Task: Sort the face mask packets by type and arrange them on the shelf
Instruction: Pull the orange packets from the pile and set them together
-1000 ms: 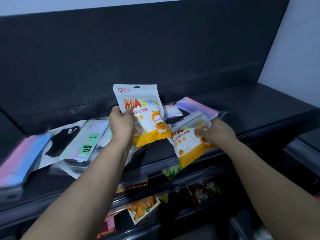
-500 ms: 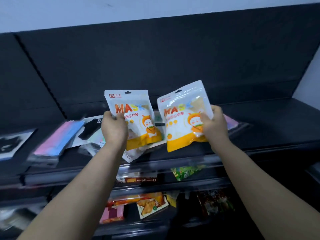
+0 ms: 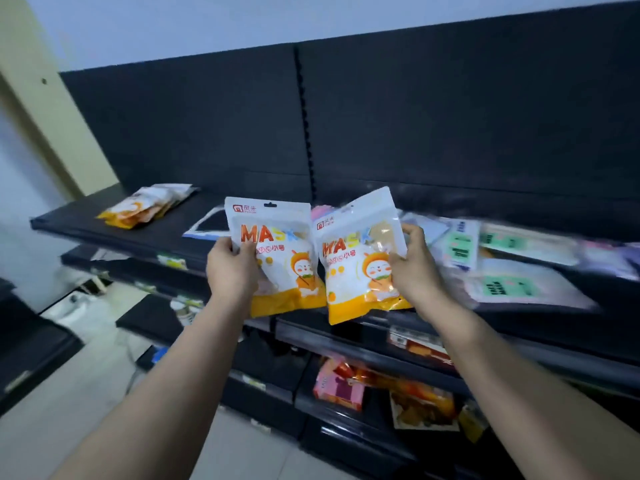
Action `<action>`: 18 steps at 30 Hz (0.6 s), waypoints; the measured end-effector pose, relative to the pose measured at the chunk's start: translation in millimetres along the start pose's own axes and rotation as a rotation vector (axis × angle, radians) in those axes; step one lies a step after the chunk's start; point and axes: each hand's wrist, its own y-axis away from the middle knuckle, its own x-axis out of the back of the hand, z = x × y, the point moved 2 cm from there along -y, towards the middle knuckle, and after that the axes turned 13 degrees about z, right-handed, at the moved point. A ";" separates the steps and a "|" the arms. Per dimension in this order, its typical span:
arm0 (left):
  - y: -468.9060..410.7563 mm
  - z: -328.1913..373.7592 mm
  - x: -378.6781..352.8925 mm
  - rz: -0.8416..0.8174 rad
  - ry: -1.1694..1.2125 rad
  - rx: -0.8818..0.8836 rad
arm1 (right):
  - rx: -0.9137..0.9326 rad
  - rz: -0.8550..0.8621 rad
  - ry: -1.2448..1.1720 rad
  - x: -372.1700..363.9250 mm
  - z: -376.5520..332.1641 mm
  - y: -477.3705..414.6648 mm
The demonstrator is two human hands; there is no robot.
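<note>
Shelf point(image 3: 207, 220) tip: your left hand point(image 3: 231, 268) and right hand point(image 3: 414, 268) each grip a packet point(image 3: 277, 258), so land both squarely on the pile point(image 3: 145, 206).

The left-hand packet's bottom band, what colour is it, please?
Orange, on the packet, best seen in the head view.

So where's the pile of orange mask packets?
Head view: the orange packet pile lies at the left end of the top shelf, left of the left hand.
</note>
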 end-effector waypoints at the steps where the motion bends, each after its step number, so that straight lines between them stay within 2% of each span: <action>1: -15.5 -8.3 12.8 0.007 -0.012 0.005 | -0.024 -0.003 -0.058 -19.5 -9.0 5.4; 3: -54.2 -27.2 45.2 0.035 -0.025 0.025 | -0.040 -0.008 -0.118 -64.9 -26.0 17.1; 7: -127.0 -59.6 109.5 0.119 -0.024 0.090 | 0.001 -0.058 -0.071 -143.0 -59.5 35.8; 10: -176.1 -80.1 150.0 0.156 -0.035 0.122 | -0.027 -0.028 -0.180 -205.1 -87.5 45.0; 18: -251.7 -106.4 186.5 0.168 -0.022 0.193 | -0.062 -0.110 -0.255 -318.4 -129.4 67.2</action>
